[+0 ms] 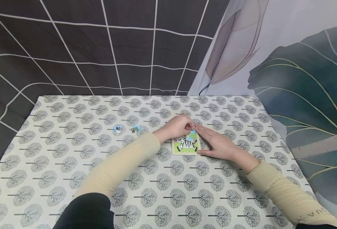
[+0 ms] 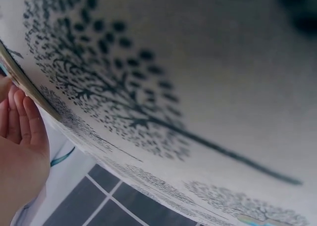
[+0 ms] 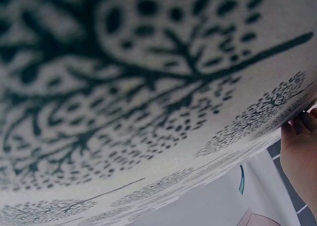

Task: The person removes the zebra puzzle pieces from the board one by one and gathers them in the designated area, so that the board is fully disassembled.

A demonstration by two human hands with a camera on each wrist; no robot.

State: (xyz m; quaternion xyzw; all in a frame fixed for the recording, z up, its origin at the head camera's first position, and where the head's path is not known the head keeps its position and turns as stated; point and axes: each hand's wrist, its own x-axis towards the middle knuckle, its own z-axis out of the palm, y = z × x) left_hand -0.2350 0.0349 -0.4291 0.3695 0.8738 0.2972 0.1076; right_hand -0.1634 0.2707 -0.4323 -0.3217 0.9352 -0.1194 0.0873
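zebra puzzle (image 1: 186, 145): left hand (image 1: 176, 128) over, right hand (image 1: 219, 144) beside

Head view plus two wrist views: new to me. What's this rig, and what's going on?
No machine: a person's bare left hand and right hand. The head camera looks forward and down; the other two pictures come from a camera on each wrist, mostly seeing cloth. On that cloth lie a zebra puzzle and, left of it, two loose pieces. The right hand touches the puzzle's right edge; the left hand curls over its top, and whether it pinches a piece is hidden.
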